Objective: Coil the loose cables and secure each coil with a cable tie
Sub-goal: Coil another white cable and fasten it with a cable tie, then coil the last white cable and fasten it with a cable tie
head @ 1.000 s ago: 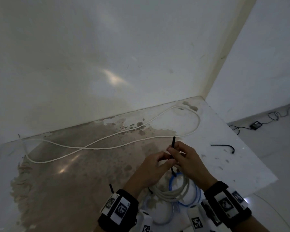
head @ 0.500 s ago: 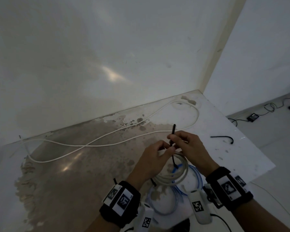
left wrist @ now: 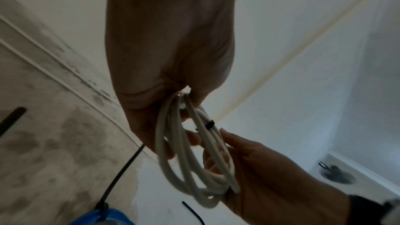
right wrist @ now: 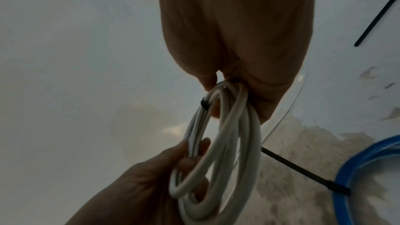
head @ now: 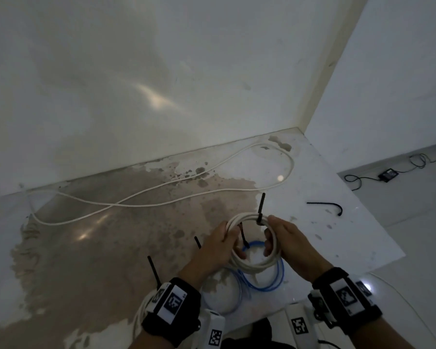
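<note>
I hold a coiled white cable (head: 254,266) above the table, with my left hand (head: 230,239) gripping its left side and my right hand (head: 271,238) gripping its right side. A black cable tie (head: 261,210) is cinched round the coil's top, its tail sticking up. The left wrist view shows the coil (left wrist: 184,168) hanging from my left hand's fingers (left wrist: 151,134), the tie (left wrist: 209,124) beside them. In the right wrist view the coil (right wrist: 238,143) runs through my right hand (right wrist: 238,57), next to the tie (right wrist: 204,104). A long loose white cable (head: 161,190) lies across the far table.
A tied blue coil (head: 269,285) lies on the table under my hands, a pale coil (head: 227,301) beside it. Another white coil (head: 140,308) sits by my left wrist. A loose black tie (head: 325,205) lies at the right. The table edge (head: 363,263) drops to the floor.
My hands have left the tie and moved apart to the coil's two sides. The coil has been lifted and turned, so its ring faces me with the tie on top.
</note>
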The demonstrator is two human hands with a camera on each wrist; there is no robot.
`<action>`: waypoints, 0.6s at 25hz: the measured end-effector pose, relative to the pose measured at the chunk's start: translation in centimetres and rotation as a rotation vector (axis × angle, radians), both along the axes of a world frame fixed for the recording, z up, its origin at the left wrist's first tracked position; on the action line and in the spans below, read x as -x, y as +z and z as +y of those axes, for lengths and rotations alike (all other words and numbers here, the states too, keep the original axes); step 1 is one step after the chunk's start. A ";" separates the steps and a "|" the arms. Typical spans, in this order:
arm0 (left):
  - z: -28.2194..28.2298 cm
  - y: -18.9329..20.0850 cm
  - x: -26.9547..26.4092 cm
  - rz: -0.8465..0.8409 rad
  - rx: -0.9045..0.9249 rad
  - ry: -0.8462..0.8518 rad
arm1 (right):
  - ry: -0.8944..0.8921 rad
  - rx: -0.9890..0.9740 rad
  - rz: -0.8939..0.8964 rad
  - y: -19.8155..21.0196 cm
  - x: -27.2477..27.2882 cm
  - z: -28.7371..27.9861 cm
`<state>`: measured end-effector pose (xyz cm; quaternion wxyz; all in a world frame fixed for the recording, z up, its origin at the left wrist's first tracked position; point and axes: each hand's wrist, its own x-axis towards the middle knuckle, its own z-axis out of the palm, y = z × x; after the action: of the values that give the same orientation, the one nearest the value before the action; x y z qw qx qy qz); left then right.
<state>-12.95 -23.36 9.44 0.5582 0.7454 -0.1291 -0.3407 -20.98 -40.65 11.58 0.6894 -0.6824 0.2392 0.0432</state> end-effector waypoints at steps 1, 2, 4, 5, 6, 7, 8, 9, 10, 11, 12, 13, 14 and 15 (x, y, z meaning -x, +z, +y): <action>0.3 -0.3 0.3 -0.015 -0.038 0.063 | 0.073 0.027 0.039 -0.5 -0.2 -0.1; 0.9 -0.7 0.3 -0.023 -0.059 0.109 | 0.128 0.064 0.065 -1.0 -0.2 -0.2; 4.0 -1.6 0.8 -0.002 -0.089 0.329 | 0.275 0.134 0.124 -2.3 -0.6 -0.6; 6.0 -2.1 1.1 0.018 -0.107 0.478 | 0.324 0.160 0.154 -2.9 -0.8 -0.8; 8.6 -2.3 1.7 0.028 -0.131 0.663 | 0.389 0.168 0.187 -3.4 -1.2 -0.8; 11.6 -2.7 2.6 0.045 -0.155 0.853 | 0.452 0.170 0.217 -3.9 -1.6 -0.5; 14.1 -3.0 3.4 0.088 -0.178 1.014 | 0.505 0.178 0.244 -4.2 -1.9 -0.4; 16.9 -3.7 4.6 0.148 -0.195 1.172 | 0.569 0.195 0.267 -4.4 -2.3 0.1; 19.0 -4.2 5.6 0.205 -0.205 1.289 | 0.620 0.219 0.280 -4.5 -2.6 0.4; 21.1 -4.7 6.7 0.247 -0.212 1.390 | 0.670 0.237 0.287 -4.7 -3.0 1.1; 22.8 -5.5 7.6 0.270 -0.216 1.459 | 0.703 0.248 0.289 -4.8 -3.4 1.8; 23.9 -6.2 8.0 0.283 -0.219 1.503 | 0.717 0.258 0.290 -4.7 -3.6 2.4; 25.0 -7.1 8.3 0.283 -0.226 1.541 | 0.728 0.266 0.285 -4.7 -3.9 3.3; 25.9 -8.4 8.4 0.275 -0.225 1.573 | 0.728 0.272 0.279 -4.6 -4.0 4.0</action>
<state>-21.34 2.55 1.09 0.5671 0.6211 0.5384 0.0526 -16.95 -36.64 6.96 0.4935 -0.7950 0.0767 0.3443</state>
